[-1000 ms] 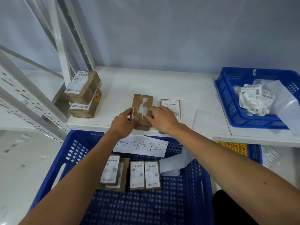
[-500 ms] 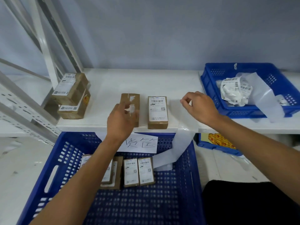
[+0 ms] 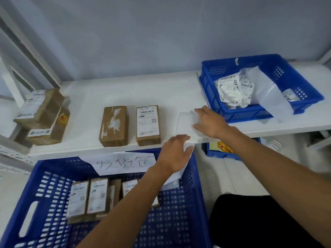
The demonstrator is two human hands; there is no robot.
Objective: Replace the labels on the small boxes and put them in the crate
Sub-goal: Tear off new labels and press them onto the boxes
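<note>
A brown box with torn label remains [image 3: 114,125] lies on the white shelf [image 3: 143,90], and a labelled box [image 3: 147,124] lies just to its right. Further right, a white label strip [image 3: 185,120] lies on the shelf and hangs over the edge into the big blue crate [image 3: 44,178]. My left hand [image 3: 174,153] rests on the strip at the shelf edge, thumb spread from the fingers. My right hand [image 3: 210,122] lies on the strip's upper part with fingers stretched out. Several labelled boxes [image 3: 87,197] lie in the crate, partly hidden by my left forearm.
Two stacked labelled boxes [image 3: 40,109] sit at the shelf's left end beside a metal rack post. A second blue crate [image 3: 250,113] on the right holds crumpled old labels [image 3: 234,90] and backing paper. A handwritten paper sign [image 3: 125,162] hangs on the big crate's far rim.
My left hand let go of the torn-label box and moved right onto the strip. My right hand came down from above the shelf onto the strip. The view shifted left.
</note>
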